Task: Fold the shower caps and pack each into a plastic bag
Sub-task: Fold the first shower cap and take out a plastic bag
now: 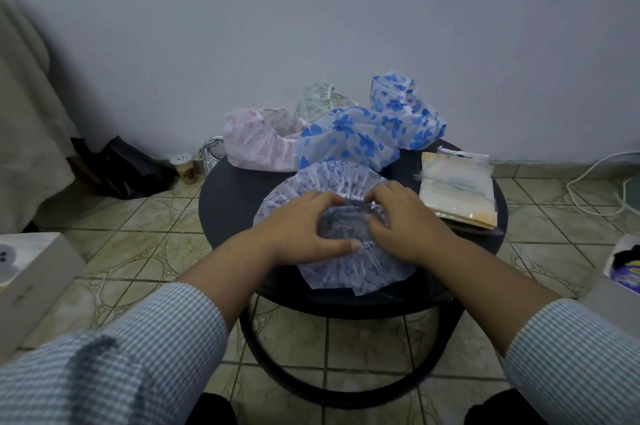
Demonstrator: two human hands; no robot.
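Note:
A pale shower cap with a purple print (332,182) lies spread flat on the round black table (232,203), its gathered opening facing up. My left hand (304,227) and my right hand (405,220) press on it from either side of the opening, fingers curled at the elastic rim. Behind it lie a blue-flowered cap (353,137), another blue-flowered one (401,95), a pink-printed cap (256,144) and a green-printed cap (318,102). A stack of clear plastic bags (457,189) rests on the table's right side.
The table stands on a tiled floor against a grey wall. A white box (31,272) sits at the left, a dark bag (124,168) and a small jar (185,166) by the wall, a white cable (588,189) and a printed packet (623,268) at the right.

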